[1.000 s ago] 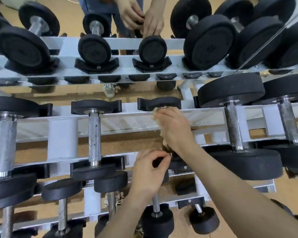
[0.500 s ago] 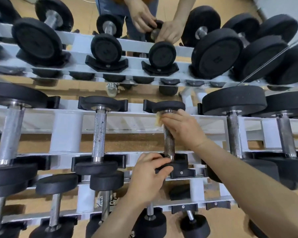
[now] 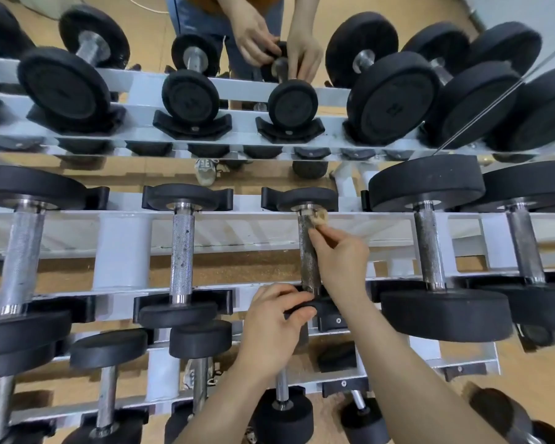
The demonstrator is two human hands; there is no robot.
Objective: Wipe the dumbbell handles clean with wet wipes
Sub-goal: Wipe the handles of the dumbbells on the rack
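Note:
A small black dumbbell lies on the middle tier of the white rack (image 3: pixel 122 251), its knurled steel handle (image 3: pixel 309 261) running away from me. My right hand (image 3: pixel 340 261) pinches a crumpled, soiled wet wipe (image 3: pixel 318 217) against the handle's far end, just below the far weight (image 3: pixel 305 198). My left hand (image 3: pixel 274 328) grips the near weight (image 3: pixel 305 307) of the same dumbbell, fingers curled over its rim.
Larger dumbbells flank it: one handle (image 3: pixel 181 251) to the left, a heavy one (image 3: pixel 430 248) to the right. More dumbbells sit on the lower tier (image 3: pixel 282 411). A mirror behind reflects the rack and my hands (image 3: pixel 269 40).
My right hand has slid off the handle's top to its right side, uncovering most of the knurled steel, with the wipe still at the far end. My left hand keeps its hold on the near weight.

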